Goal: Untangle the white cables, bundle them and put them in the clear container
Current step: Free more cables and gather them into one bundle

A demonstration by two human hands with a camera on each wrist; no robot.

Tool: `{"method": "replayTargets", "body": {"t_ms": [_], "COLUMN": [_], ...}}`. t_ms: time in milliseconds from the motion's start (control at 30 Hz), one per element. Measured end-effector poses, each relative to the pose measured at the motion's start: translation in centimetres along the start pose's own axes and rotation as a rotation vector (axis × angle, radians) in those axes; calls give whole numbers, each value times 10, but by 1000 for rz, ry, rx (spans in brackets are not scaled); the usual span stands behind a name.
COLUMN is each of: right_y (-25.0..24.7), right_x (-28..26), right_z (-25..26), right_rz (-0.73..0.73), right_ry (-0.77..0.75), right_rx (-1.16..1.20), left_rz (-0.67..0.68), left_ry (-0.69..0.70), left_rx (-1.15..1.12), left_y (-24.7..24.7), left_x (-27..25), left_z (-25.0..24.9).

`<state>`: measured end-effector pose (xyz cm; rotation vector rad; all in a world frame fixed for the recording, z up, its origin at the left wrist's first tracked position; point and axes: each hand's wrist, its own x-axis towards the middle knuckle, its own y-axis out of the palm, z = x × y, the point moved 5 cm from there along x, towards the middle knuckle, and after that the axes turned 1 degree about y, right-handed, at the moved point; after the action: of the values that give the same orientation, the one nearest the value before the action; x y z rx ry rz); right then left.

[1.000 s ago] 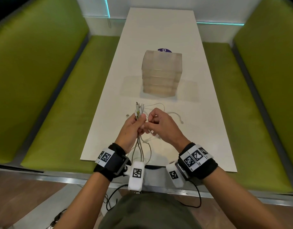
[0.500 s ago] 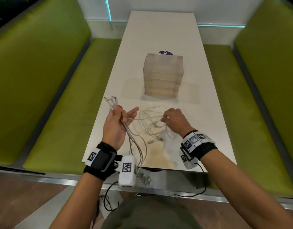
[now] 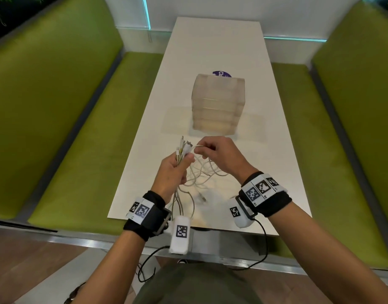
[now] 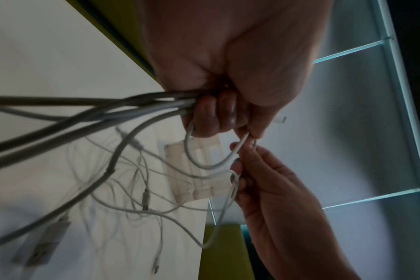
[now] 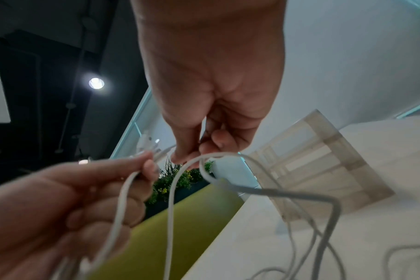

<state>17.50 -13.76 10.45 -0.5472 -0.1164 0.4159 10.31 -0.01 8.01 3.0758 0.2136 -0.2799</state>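
Note:
My left hand grips a bunch of white cables just below their plug ends, which fan upward from the fist. The left wrist view shows the same left hand curled round the strands. My right hand pinches one thin white cable right beside those plugs; the right wrist view shows that right hand pinching the cable. Loose loops trail down onto the white table. The clear container stands just beyond both hands.
Green bench seats flank the long narrow table on both sides. A purple round sticker lies behind the container. A loose plug end rests on the table near its front edge.
My hands were apart half a second ago. The right hand has come back to the left, holding a cable up by the plug ends; the left hand has shifted right.

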Motion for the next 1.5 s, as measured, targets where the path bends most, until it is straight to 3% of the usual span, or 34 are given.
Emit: {"method": "replayTargets", "body": {"t_ms": [133,233,333,500,667,800,900,1000,1133,1267,1367,1500], "right_y": [5,3,-7,-18,-17,-9,8,16,11,16,13,19], "right_x": [2,1,1,1,2,2,2,5,6,4,5,9], "right_z": [-17,-50,-65,-46,-53,-34,-9,2,8,9,-10,-23], "right_rz": [54,128,48,-61,104,125,169,193,109,77,94,257], "right_ry": [-66,14,40,-7,52,-15,-177,-178,-180,-172,-33,-12], "right_rx": [-423,-660,-531,-268,-444,-166,-271,-372,-469,-476,-418,-411], "left_rz": [-79,-167,-234,-375,-506,-383,-223,-101,-27,-89,-204,-272], "left_ry": [33,74,104,101,140,89,34,56,39,67,80,109], "left_rx": [-94,-245,-270,-361,-444,-212,48,142,178,201,45,-74], "left_y": [-5,-21,-37,-53,-67,-52,-27,-5,-2,-8,-20,-35], "left_x": [-2,-1,1,3,3,6,7,2,1,3,1,-1], "left_z": [-6,-19,-23,-16,-16,-12,-5,-3,0,-2,-7,-8]}}
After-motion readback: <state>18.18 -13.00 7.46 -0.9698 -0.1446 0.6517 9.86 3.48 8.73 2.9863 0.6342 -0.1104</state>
